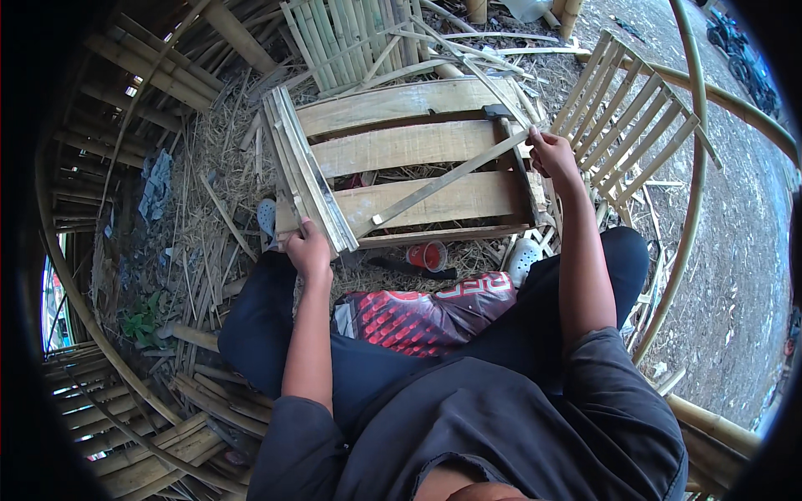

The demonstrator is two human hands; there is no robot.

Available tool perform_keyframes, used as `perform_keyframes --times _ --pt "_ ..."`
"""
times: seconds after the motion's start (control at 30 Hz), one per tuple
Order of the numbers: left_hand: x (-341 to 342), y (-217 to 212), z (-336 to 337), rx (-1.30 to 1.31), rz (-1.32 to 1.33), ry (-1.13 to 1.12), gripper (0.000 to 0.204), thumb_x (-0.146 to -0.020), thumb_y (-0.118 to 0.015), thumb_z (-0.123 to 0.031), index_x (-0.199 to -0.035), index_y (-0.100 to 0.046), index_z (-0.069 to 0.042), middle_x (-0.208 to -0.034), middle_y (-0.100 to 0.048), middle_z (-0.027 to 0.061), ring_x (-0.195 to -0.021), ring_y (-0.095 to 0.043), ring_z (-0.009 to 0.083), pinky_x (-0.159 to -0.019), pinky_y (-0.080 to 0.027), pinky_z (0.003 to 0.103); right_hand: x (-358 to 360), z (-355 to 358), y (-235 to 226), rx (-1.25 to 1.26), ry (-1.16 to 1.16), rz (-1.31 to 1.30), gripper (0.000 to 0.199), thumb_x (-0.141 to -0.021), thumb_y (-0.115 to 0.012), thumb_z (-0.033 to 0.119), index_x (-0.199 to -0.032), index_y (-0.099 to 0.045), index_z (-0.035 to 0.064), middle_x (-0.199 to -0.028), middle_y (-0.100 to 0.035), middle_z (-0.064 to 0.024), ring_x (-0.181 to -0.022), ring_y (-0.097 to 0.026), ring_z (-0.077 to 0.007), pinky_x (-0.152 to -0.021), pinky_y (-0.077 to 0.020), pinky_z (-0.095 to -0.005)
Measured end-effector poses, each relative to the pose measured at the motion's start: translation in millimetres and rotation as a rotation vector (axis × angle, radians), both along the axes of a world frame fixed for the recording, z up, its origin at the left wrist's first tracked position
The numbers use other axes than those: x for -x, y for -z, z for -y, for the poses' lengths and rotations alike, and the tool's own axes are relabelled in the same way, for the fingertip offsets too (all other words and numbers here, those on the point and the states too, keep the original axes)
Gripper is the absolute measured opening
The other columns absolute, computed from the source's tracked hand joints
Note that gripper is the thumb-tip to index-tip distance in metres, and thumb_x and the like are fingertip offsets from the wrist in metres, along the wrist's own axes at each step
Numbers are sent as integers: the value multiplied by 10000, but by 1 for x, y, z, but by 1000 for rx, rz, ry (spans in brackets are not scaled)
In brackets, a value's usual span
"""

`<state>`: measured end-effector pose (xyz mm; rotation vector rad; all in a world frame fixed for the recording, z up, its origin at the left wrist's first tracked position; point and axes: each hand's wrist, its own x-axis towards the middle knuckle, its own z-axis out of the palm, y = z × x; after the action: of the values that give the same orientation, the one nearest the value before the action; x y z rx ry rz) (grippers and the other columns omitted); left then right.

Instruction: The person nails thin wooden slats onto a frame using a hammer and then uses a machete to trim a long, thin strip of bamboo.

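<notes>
My left hand (307, 249) is closed around the near end of a bundle of bamboo strips (302, 167), which lies along the left side of a low wooden slatted platform (409, 150). Between the fingers of my right hand (551, 157) is the upper end of a single bamboo slat (451, 181). That slat slants across the platform, its lower end close to the bundle. Just left of my right hand, a dark tool with a hammer-like head (496, 110) rests on the platform's right edge.
A red tub (428, 255) and a long dark object (409, 268) lie before the platform, near a printed cloth (426, 313). Slatted bamboo panels stand at the far side (334, 46) and right (631, 117). Straw and bamboo scraps litter the ground; curved bamboo poles (695, 200) frame the right.
</notes>
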<state>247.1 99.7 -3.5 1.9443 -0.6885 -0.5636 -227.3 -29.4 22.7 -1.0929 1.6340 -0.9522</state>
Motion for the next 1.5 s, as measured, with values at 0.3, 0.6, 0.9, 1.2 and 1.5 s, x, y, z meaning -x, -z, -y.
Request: perform_keyframes --times 0.3,0.6,0.9,1.2,1.5 --pt "0 12 4 -257 358 177 628 -1032 -469 -455 -994 -701 127 -1191 -632 324 -1094 -625 473 -995 -469 514 22 -6 8 -65 116 -296 596 -939 -693 541 -1043 -771 -41 -779 -703 -91 -712 -615 -158 -706 -509 -352" --pt "21 -73 0 -743 711 415 623 -998 -490 -523 -1034 -744 45 -1275 -594 274 -1115 -639 460 -1003 -492 511 33 -13 14 -115 174 -400 536 -957 -656 529 -986 -791 12 -764 -658 -111 -728 -628 -210 -722 -477 -362" --pt "68 -71 2 29 852 815 564 -893 -730 -282 -1365 -536 -42 -1438 -510 176 -1304 -534 387 -1149 -372 544 28 -20 -7 -117 188 -491 469 -961 -660 405 -1024 -767 -47 -960 -746 -250 -936 -740 -346 -874 -533 -423" --pt "125 -33 0 27 906 1118 745 -859 -771 -368 -1496 -459 -138 -1581 -417 104 -1517 -324 274 -1222 -44 701 39 -53 -31 -345 -389 -740 349 -906 -743 358 -885 -775 12 -754 -725 -115 -660 -675 -234 -650 -523 -401" --pt "130 -23 5 -148 939 1143 739 -843 -790 -311 -1489 -469 -150 -1619 -380 76 -1526 -309 277 -1222 -85 698 63 -56 1 -608 -344 -884 283 -859 -732 262 -863 -769 -18 -749 -720 -123 -655 -677 -222 -615 -532 -390"
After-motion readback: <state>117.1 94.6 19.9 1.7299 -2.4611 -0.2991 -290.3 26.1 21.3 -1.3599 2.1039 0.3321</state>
